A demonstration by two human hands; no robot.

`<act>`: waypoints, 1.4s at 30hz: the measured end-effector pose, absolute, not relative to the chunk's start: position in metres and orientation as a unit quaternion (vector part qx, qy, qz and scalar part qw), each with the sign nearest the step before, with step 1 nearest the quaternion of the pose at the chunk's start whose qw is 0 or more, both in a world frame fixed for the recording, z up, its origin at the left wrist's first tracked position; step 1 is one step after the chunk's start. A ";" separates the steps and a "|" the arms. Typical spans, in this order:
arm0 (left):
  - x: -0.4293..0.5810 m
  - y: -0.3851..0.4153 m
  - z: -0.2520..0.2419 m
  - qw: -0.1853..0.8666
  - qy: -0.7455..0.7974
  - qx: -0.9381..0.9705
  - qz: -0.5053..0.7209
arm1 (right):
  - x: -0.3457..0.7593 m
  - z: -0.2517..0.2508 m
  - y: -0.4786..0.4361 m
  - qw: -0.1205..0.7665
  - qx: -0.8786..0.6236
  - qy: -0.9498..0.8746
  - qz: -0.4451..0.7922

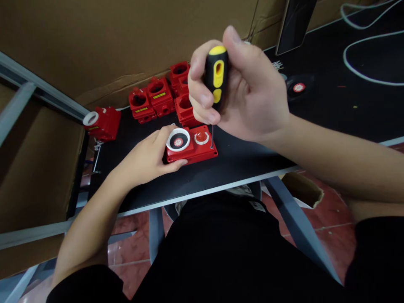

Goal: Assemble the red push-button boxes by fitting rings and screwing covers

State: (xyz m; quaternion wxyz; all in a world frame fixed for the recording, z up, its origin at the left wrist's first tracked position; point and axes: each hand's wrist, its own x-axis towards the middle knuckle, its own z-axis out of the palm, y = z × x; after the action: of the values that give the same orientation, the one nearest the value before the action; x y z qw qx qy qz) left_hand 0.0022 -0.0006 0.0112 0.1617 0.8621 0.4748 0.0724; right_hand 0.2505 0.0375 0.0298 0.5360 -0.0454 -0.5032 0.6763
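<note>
A red rectangular housing [194, 156] lies on the black tabletop, with a white-rimmed round black part [178, 140] at its left and a small red dome [201, 136] at its right. My left hand [151, 158] grips the housing's left end, thumb along the front side and fingers behind. Above it, my right hand [243, 84] is wrapped round the handle of a black and yellow screwdriver [217, 75]. The thin shaft points down, and its tip meets a screw at the housing's right corner.
Several red housings [158, 94] with round openings stand against the cardboard [126, 38] at the back. Another red housing with a white ring [105, 124] sits at the left edge. To the right are a black round part [298, 87], small screws [277, 65] and a pale cable [360, 75].
</note>
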 end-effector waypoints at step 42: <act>0.002 -0.001 0.009 0.150 0.468 0.868 0.073 | 0.257 0.035 0.038 0.520 -0.051 -0.525 0.672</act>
State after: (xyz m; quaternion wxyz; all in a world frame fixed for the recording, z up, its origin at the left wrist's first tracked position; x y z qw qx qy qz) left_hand 0.0020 -0.0014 0.0095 0.1500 0.8678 0.4680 0.0733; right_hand 0.2567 0.0378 0.0351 0.5195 -0.0515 -0.5254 0.6718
